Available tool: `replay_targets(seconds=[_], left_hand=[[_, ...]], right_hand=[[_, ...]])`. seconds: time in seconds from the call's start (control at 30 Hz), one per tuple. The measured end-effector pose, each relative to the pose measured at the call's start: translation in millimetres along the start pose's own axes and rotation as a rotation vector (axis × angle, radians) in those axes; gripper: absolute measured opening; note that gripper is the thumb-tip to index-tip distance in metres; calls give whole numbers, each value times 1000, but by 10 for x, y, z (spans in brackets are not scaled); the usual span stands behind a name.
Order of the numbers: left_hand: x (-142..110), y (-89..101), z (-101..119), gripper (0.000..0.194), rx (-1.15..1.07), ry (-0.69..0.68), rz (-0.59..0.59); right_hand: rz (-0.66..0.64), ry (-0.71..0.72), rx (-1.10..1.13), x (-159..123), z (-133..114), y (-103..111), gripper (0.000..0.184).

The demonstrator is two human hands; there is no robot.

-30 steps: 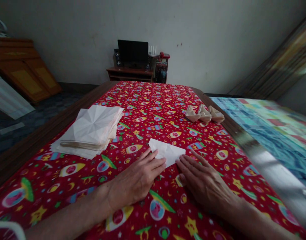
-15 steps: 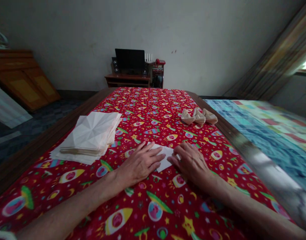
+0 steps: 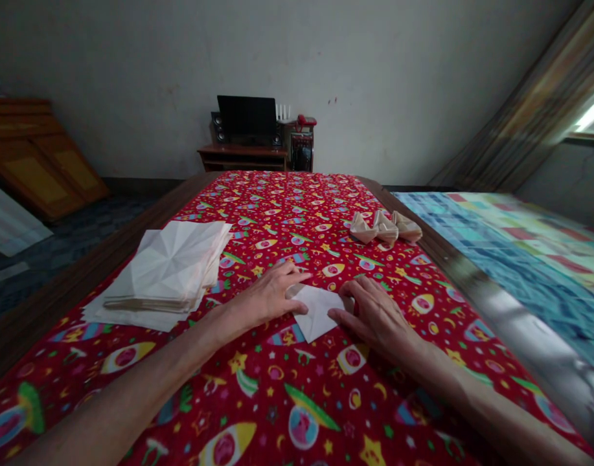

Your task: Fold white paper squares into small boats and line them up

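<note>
White folded paper is sitting near the middle of a red printed cloth covering the bench, between the person's two hands, with one corner pointing toward the person. At its left end, the left hand is holding thumb and forefinger apart, the thumb touching the paper; whether they are pinching it, I cannot tell. Opposite, the right hand is curling its thumb and bent fingers around the right end, though how tightly they are closing is unclear.

To the left, a stack of creased sheets is lying unevenly, the top one showing folds that are radiating from its middle. Three folded paper shapes are standing in a close row farther off on the right. Beyond the far end, a black monitor is standing between speakers, and a red telephone is resting just to its right.
</note>
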State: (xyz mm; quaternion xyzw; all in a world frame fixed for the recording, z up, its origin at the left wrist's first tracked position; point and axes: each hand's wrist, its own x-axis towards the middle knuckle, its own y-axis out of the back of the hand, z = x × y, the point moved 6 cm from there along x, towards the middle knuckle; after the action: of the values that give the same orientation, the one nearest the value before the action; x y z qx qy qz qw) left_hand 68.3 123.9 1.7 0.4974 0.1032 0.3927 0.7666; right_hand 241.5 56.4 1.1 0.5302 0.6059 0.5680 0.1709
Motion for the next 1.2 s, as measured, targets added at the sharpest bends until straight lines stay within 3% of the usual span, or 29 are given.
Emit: replay_targets(seconds=[0.37, 0.53, 0.73, 0.9, 1.03, 1.2], left_hand=[[11, 40, 64, 39, 13, 16, 3], [16, 37, 66, 34, 54, 14, 10], [9, 47, 6, 38, -3, 164, -60], [-12, 48, -33, 24, -34, 198, -66], [-13, 38, -42, 3, -80, 149, 40], [-51, 41, 97, 8, -24, -91, 137]], right_hand=[[100, 71, -28, -20, 25, -58, 17], [74, -4, -3, -42, 92, -83, 23], [-32, -82, 42, -3, 158, -124, 15], [-17, -55, 101, 64, 69, -100, 12], [15, 37, 125, 67, -34, -54, 6], [31, 176, -10, 41, -171, 1, 24]])
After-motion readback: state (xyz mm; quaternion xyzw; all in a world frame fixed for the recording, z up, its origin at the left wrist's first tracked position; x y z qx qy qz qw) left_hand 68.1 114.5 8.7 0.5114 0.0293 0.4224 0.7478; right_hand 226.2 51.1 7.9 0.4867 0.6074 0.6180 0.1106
